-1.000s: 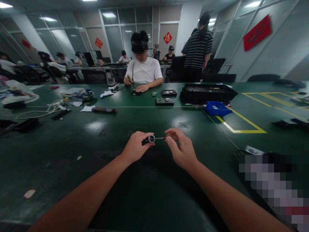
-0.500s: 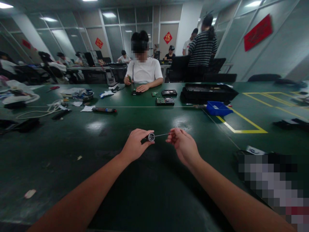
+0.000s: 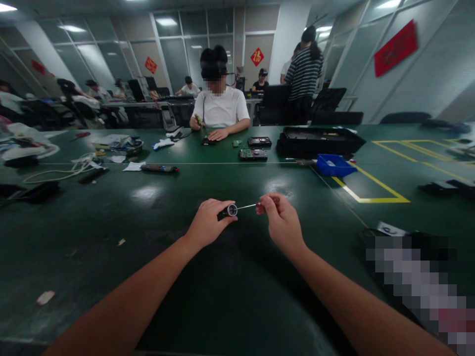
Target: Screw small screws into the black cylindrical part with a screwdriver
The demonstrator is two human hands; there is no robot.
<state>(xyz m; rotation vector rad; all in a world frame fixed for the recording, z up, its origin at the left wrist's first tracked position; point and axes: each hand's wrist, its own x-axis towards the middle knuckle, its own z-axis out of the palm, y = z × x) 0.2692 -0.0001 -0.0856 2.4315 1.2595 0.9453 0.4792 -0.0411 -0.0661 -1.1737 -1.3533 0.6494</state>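
Between thumb and fingers, my left hand (image 3: 208, 221) grips a small dark round part (image 3: 232, 210) with a pale metallic rim, its open face turned toward me. My right hand (image 3: 285, 221) is closed around the reddish handle of a thin screwdriver (image 3: 247, 206). The steel shaft runs left from those fingers, and its tip reaches the inside of the rim. Whether the tip sits on a screw is too small to tell. Both hands are above the green table (image 3: 218, 301).
Across the table a person (image 3: 221, 106) works on a small dark device. Hard drives (image 3: 253, 155), a black tray (image 3: 322, 141) and a blue bin (image 3: 336, 165) lie ahead. A dark cylindrical tool (image 3: 159, 168) and a white cable (image 3: 61, 171) lie to the left.
My right hand has turned and its fingers have closed further around the screwdriver handle. The left hand holds the round part almost unmoved, and the shaft still reaches into it.
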